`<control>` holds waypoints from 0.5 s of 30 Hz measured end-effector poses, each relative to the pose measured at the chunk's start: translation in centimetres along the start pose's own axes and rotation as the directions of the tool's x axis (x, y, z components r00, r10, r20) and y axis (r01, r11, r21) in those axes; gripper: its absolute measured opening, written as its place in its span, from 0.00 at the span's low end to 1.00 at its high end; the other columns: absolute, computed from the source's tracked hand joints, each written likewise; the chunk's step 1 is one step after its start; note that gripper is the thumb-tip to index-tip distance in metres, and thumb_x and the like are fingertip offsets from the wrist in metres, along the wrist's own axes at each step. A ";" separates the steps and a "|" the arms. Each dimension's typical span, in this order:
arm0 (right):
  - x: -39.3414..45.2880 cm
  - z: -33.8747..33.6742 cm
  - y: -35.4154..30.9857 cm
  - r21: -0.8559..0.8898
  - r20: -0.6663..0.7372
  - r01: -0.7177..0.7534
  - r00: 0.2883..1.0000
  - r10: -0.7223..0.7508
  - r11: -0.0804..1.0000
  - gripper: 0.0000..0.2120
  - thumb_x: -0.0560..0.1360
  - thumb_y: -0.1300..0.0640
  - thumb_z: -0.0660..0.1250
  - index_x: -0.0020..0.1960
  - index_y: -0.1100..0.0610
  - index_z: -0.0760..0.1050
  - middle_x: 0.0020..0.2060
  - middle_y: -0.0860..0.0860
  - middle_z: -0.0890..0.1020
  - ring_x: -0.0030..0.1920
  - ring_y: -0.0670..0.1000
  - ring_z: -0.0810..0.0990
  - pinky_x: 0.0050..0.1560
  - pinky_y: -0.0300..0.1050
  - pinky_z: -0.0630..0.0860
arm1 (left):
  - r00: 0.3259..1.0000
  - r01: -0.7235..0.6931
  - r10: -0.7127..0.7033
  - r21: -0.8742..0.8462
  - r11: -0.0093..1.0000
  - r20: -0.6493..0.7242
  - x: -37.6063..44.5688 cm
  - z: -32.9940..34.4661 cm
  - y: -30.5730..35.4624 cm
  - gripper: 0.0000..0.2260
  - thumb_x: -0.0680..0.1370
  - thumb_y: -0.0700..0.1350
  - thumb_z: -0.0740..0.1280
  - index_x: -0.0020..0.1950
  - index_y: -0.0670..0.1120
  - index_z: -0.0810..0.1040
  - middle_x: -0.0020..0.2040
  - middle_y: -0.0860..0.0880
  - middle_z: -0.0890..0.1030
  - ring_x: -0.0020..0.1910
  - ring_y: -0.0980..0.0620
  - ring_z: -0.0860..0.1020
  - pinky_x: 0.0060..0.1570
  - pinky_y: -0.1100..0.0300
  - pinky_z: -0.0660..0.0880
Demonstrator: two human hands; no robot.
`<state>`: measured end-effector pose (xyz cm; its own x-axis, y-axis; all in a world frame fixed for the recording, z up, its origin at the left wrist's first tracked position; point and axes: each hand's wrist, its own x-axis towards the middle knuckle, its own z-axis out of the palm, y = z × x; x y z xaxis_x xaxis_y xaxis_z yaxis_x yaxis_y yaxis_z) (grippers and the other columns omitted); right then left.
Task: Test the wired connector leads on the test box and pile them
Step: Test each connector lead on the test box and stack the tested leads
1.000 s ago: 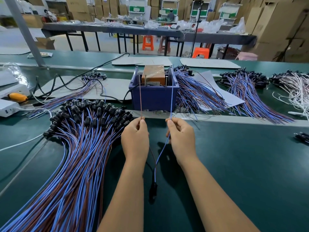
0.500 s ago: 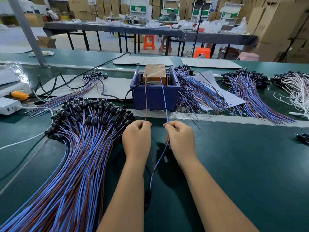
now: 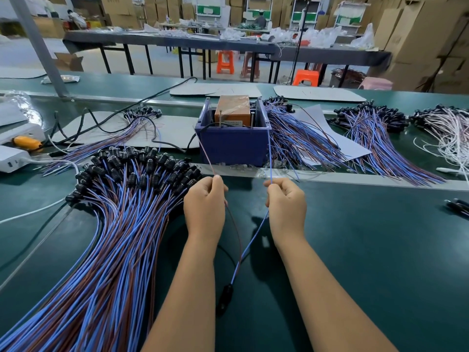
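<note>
My left hand (image 3: 205, 202) pinches the brown wire (image 3: 206, 156) of one lead, and my right hand (image 3: 286, 202) pinches its blue wire (image 3: 269, 153). Both wires rise in front of the blue test box (image 3: 233, 143), which holds an orange block (image 3: 232, 107) with two upright metal pins. The wire tips are spread apart, just below the box's rim. The lead's black connector (image 3: 225, 295) hangs low between my forearms. A big pile of blue and brown leads (image 3: 106, 224) with black connectors lies left of my hands.
More blue and brown lead bundles (image 3: 299, 141) lie right of the box, another bundle (image 3: 375, 138) farther right, and white leads (image 3: 454, 138) at the far right. A white power strip (image 3: 12, 158) and cables sit at the left. Grey mats lie behind on the green bench.
My hands have spread apart, so the two wire ends now stand wider. The wire tips have come down and away from the box's pins.
</note>
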<state>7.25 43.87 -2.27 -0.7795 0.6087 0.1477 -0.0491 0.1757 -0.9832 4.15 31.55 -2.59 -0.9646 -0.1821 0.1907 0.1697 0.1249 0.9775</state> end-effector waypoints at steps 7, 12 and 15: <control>0.6 -0.5 0.0 -0.008 -0.026 0.004 1.000 -0.005 1.000 0.12 0.72 0.66 0.58 0.43 0.51 0.76 0.25 0.49 0.68 0.26 0.48 0.63 0.29 0.42 0.63 | 0.995 -0.020 0.030 -0.105 0.994 0.095 1.3 -1.2 -0.4 0.11 0.78 0.39 0.63 0.49 0.51 0.82 0.30 0.55 0.79 0.27 0.57 0.67 0.26 0.66 0.66; 1.8 -1.4 0.5 -0.045 -0.084 -0.007 0.996 0.004 0.999 0.11 0.74 0.64 0.59 0.42 0.51 0.76 0.20 0.43 0.66 0.21 0.43 0.62 0.25 0.38 0.60 | 0.992 -0.006 0.016 -0.081 0.997 0.129 1.7 -1.3 -0.9 0.11 0.81 0.43 0.63 0.46 0.52 0.83 0.26 0.54 0.75 0.27 0.56 0.68 0.28 0.65 0.67; 1.8 -1.4 0.8 -0.088 -0.054 0.030 0.998 -0.034 0.996 0.08 0.76 0.62 0.61 0.43 0.52 0.76 0.20 0.42 0.69 0.22 0.43 0.63 0.24 0.35 0.60 | 0.992 -0.004 0.010 -0.045 0.999 0.124 1.6 -0.9 -1.2 0.08 0.81 0.42 0.63 0.52 0.52 0.81 0.25 0.55 0.75 0.25 0.59 0.69 0.27 0.67 0.67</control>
<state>6.64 46.19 -2.61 -0.7425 0.6432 0.1871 -0.0173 0.2607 -0.9653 2.60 30.23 -3.35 -0.9805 -0.0586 0.1875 0.1825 0.0813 0.9798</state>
